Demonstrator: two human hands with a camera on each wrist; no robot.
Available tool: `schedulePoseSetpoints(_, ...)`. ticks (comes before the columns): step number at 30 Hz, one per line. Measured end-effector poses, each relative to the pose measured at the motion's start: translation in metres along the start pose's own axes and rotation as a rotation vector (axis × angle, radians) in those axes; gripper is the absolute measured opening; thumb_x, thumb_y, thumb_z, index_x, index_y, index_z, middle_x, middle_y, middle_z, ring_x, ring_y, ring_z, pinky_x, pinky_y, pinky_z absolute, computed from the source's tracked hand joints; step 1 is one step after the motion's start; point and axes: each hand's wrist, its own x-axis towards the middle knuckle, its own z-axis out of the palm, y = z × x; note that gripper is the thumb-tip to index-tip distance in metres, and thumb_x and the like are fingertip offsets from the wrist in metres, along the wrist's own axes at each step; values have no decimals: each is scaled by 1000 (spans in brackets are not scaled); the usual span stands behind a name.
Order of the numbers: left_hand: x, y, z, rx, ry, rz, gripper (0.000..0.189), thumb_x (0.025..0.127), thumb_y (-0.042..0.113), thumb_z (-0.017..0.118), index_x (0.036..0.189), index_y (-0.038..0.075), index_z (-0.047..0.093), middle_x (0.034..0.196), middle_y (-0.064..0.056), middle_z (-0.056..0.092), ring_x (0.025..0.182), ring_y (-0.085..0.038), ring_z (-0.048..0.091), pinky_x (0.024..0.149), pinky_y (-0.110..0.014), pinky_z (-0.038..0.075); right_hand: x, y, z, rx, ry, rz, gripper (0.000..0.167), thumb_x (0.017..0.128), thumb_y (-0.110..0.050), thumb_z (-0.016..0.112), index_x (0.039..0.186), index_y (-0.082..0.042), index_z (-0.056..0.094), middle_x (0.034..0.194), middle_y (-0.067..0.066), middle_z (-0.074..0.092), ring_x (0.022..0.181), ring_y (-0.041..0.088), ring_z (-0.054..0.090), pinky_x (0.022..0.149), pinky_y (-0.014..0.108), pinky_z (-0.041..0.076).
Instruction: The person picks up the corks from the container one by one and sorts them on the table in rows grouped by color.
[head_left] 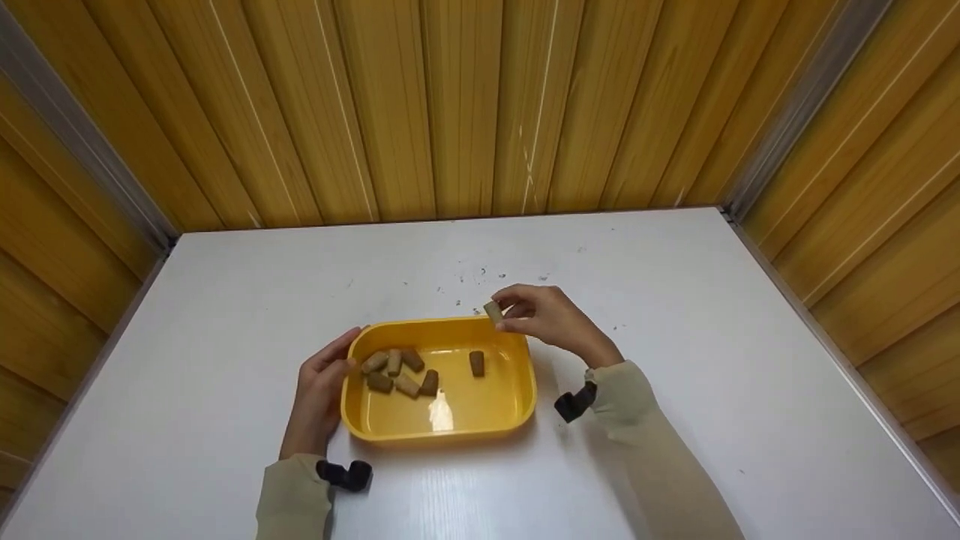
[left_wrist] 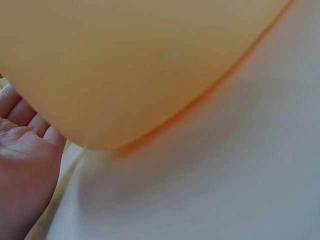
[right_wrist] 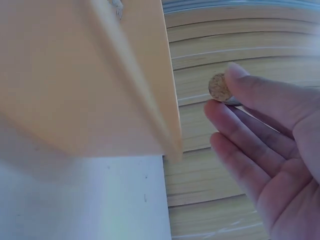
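Observation:
A shallow yellow plastic tub [head_left: 480, 412] with rounded corners sits on the white table. My left hand [head_left: 319, 386] holds its left side, the thumb at the rim and the fingers along the outside wall; in the left wrist view the palm [left_wrist: 25, 165] shows beside the tub. Above the far right corner, my right hand [head_left: 544, 315] pinches a small tapered cork stopper [head_left: 493, 312] between thumb and fingers. The right wrist view shows the round, speckled end of this cork [right_wrist: 219, 87]. Inside the tub, several brown and tan corks [head_left: 394, 363] lie clustered at the left, and one darker cork [head_left: 477, 364] stands apart on the right.
Dark crumbs [head_left: 502, 276] are scattered on the white table [head_left: 262, 300] beyond the tub. Yellow wood-look panels [head_left: 465, 112] wall in the back and both sides, with grey metal strips [head_left: 810, 97] at the corners.

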Motion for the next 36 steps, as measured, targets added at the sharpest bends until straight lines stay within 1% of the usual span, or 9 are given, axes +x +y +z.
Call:
schedulePoseSetpoints(4, 0, -1, 0, -7, 5, 2, 53, 88, -6, 41, 140, 3, 47, 146, -7, 47, 134, -13, 45, 105, -20, 43, -8, 11, -3, 23, 87, 43, 40, 83, -23, 74, 121, -14, 65, 113, 2, 69, 95, 16, 69, 85, 29, 58)
schedulePoseSetpoints(6, -1, -2, 0, -15, 1, 4, 53, 88, -6, 41, 141, 2, 46, 146, -7, 47, 134, -13, 45, 105, -20, 43, -12, 16, -4, 32, 119, 53, 42, 83, -22, 74, 122, -12, 64, 115, 5, 69, 96, 18, 69, 85, 30, 58)
schedulePoseSetpoints(9, -1, -3, 0, -24, -6, 10, 53, 89, -6, 40, 141, 1, 45, 146, -8, 47, 133, -12, 46, 105, -22, 43, -16, 25, -7, 20, 156, 72, 43, 83, -20, 74, 123, -10, 63, 116, 8, 68, 97, 20, 69, 86, 32, 58)
schedulePoseSetpoints(11, -1, -4, 0, -29, -14, 17, 53, 90, -6, 39, 142, 0, 44, 145, -8, 48, 133, -12, 46, 106, -22, 43, -19, 31, -8, 11, 167, 87, 44, 83, -19, 73, 125, -9, 62, 116, 10, 68, 98, 22, 69, 87, 34, 58)
schedulePoseSetpoints(16, -1, -5, -1, -42, -20, 29, 52, 90, -6, 39, 141, 0, 44, 142, -5, 52, 131, -12, 49, 106, -24, 43, -23, 46, -12, -16, 178, 137, 45, 83, -21, 74, 125, -9, 62, 117, 10, 68, 97, 22, 68, 87, 35, 58)
schedulePoseSetpoints(20, 0, -6, -2, -44, -17, 37, 53, 89, -7, 38, 141, -1, 44, 142, -5, 52, 131, -12, 49, 105, -24, 44, -24, 58, -15, -39, 185, 165, 46, 82, -23, 74, 124, -8, 63, 116, 10, 68, 95, 21, 67, 85, 35, 57)
schedulePoseSetpoints(28, 0, -5, -1, -32, -6, 29, 53, 89, -7, 39, 141, 1, 46, 143, -6, 51, 132, -13, 48, 105, -23, 44, -28, 80, -18, -63, 179, 206, 44, 84, -19, 73, 124, -6, 62, 115, 12, 68, 95, 22, 67, 84, 34, 57)
schedulePoseSetpoints(32, 0, -4, -1, -8, 1, 26, 54, 88, -6, 39, 141, 2, 46, 145, -7, 49, 132, -13, 48, 105, -23, 43, -31, 89, -19, -67, 170, 235, 43, 84, -17, 72, 124, -5, 62, 116, 13, 68, 98, 24, 65, 87, 36, 57)
schedulePoseSetpoints(36, 0, -5, -1, -18, 6, 31, 54, 88, -7, 40, 140, 1, 46, 144, -7, 49, 131, -13, 48, 105, -23, 44, -34, 95, -19, -76, 169, 265, 43, 84, -18, 73, 124, -6, 62, 115, 11, 68, 101, 24, 64, 93, 39, 54)
